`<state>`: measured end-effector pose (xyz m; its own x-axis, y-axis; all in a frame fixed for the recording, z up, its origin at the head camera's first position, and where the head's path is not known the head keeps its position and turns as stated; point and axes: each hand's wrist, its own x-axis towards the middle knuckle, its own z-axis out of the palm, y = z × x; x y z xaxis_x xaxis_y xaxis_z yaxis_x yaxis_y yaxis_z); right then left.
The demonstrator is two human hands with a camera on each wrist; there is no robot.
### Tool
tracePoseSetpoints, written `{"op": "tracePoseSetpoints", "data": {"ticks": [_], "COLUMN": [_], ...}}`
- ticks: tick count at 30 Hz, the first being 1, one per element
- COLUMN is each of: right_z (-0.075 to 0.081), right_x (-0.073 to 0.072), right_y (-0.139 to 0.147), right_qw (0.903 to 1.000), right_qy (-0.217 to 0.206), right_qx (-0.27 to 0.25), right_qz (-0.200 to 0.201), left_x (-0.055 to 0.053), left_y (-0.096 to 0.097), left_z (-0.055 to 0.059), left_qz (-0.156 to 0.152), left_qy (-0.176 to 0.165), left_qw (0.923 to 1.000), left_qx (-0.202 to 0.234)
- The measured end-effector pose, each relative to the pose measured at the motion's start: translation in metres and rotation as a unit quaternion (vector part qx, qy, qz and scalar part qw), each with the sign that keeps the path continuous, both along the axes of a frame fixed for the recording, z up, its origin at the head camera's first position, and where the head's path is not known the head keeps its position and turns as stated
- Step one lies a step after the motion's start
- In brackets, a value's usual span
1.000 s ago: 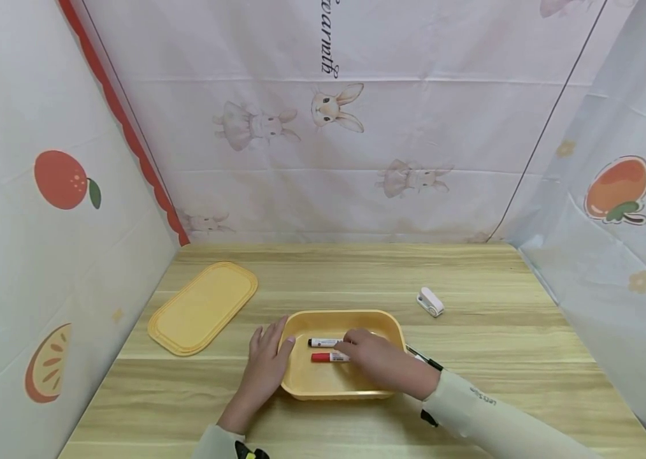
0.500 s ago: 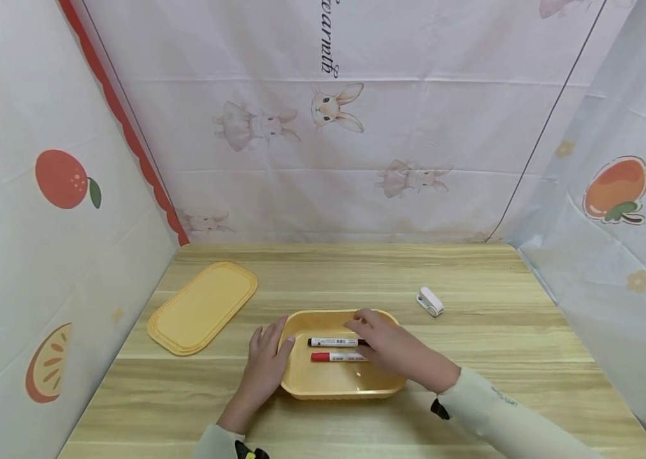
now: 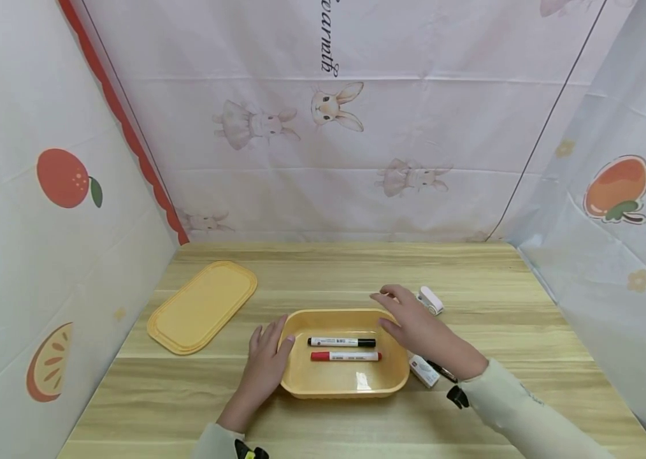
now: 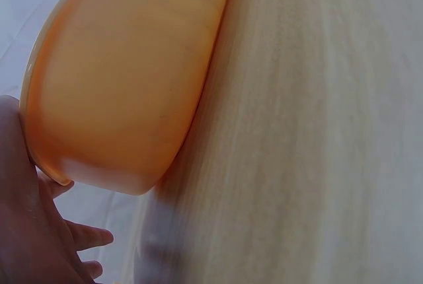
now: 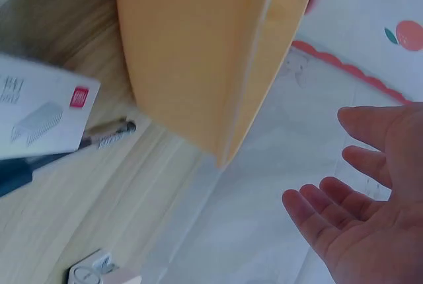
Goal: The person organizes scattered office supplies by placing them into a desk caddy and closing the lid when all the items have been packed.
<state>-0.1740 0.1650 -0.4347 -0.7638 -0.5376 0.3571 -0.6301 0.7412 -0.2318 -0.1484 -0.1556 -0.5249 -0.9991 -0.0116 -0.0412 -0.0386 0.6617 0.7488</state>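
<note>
Head view: A yellow tray (image 3: 323, 382) sits on a wood-grain table (image 3: 329, 428). Inside it lie two white-bodied markers, side by side: a black-capped marker (image 3: 341, 342) and, nearer the person, a red-capped marker (image 3: 346, 357). At the tray's nine o'clock, the left hand (image 3: 267, 364) holds its rim, thumb inside, fingers outside. At two o'clock, the right hand (image 3: 416, 324) is over the rim corner, fingers loosely spread. Between three and four o'clock lie a small white box (image 3: 424, 371) and a dark pen (image 3: 442, 371); at two, a white stapler (image 3: 431, 301), partly behind the hand. A flat yellow panel (image 3: 202, 307) lies toward ten.

Left wrist view: The tray's outer wall fills ten o'clock; the left hand, at eight, meets the rim, fingers spread.

Right wrist view: The tray wall is at twelve, the box at nine overlapping the pen, the stapler at seven. At four, the right hand's fingers stand apart.
</note>
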Motion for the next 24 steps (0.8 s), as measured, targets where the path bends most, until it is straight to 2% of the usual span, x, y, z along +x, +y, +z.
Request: {"op": "tracePoseSetpoints", "data": {"ticks": [6,15,24], "right_z": [0.004,-0.003,-0.014], "right_x": [0.002,0.005,0.012], "right_y": [0.014,0.041,0.064], "right_qw": [0.9994,0.9958,0.9932], "right_qy": [-0.014,-0.051,-0.05], "right_qx": [-0.025,-0.037,-0.055], "right_qz": [-0.019,-0.066,-0.089], "left_x": [0.001,0.001,0.002], "left_y": [0.0,0.001,0.001], "left_z": [0.002,0.002,0.004], "left_qz": [0.0,0.001,-0.01], "left_qy": [0.002,0.006,0.015], "left_qw": [1.0,1.0,0.9998], "left_qx": [0.0,-0.002,-0.009]}}
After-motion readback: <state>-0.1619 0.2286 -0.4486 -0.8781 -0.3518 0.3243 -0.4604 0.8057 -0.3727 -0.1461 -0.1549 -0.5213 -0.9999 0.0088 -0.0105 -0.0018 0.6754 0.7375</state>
